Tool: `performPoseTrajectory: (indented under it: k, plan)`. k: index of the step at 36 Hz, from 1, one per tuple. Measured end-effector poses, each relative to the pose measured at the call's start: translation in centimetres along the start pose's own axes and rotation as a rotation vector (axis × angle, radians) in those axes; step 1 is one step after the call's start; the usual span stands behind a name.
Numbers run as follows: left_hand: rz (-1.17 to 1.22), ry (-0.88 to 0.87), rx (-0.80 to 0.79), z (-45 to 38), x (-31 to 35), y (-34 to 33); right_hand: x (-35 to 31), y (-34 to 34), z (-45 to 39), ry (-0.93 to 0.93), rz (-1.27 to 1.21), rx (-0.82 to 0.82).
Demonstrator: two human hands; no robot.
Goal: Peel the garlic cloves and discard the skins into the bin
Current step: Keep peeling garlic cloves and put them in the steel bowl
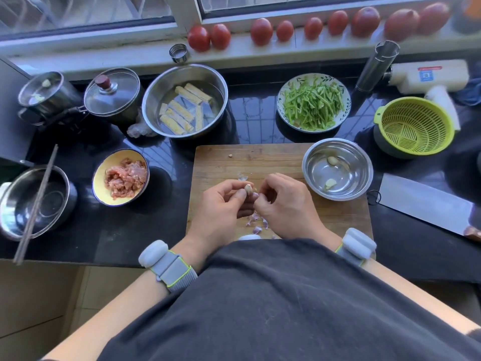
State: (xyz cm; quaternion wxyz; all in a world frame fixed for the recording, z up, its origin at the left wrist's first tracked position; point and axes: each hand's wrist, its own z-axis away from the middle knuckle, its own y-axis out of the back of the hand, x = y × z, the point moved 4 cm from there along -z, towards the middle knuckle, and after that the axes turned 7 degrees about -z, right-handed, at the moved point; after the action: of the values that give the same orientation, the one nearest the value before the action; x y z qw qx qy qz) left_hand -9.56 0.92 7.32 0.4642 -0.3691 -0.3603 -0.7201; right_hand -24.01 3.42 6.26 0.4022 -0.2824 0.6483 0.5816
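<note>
My left hand (221, 204) pinches a pale garlic clove (248, 189) between thumb and fingers above the wooden cutting board (276, 160). My right hand (286, 204) is closed against the clove's lower end, its fingertips on purple skin there. Loose purple skins (256, 225) lie on the board under my hands, and another scrap (242, 176) lies just beyond them. Two peeled cloves (331, 183) rest in the small steel bowl (361, 162) at the board's right corner. No bin is in view.
A cleaver (426, 204) lies right of the board. A yellow bowl of minced meat (122, 175) sits to the left, a steel bowl with chopsticks (33, 201) farther left. Behind are a bowl of soaking sticks (184, 100), green pepper strips (313, 102), a green colander (413, 126), pots and tomatoes.
</note>
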Motion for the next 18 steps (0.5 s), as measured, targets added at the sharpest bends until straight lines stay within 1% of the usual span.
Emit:
performPoseTrajectory:
  k: [5, 8, 11, 14, 16, 18]
  plan:
    - [0.297, 0.140, -0.041, -0.1, -0.6, 0.0, 1.2, 0.1, 0.2, -0.080, 0.036, -0.017]
    - [0.431, 0.202, -0.077, -0.2, -0.9, 0.1, 2.3, 0.3, 0.1, -0.167, 0.070, -0.038]
    - [0.503, 0.253, -0.092, -0.2, -1.1, 0.2, 3.3, 0.3, 0.0, -0.262, 0.174, -0.110]
    - [0.500, 0.262, -0.105, -0.1, -1.1, 0.1, 4.0, 0.1, 0.1, -0.270, 0.290, -0.183]
    - [0.458, 0.241, -0.111, -0.2, -1.2, 0.2, 4.4, -0.2, 0.0, -0.286, 0.228, -0.235]
    - [0.385, 0.215, -0.119, -0.3, -1.3, 0.2, 4.1, -0.2, -0.1, -0.348, -0.003, -0.243]
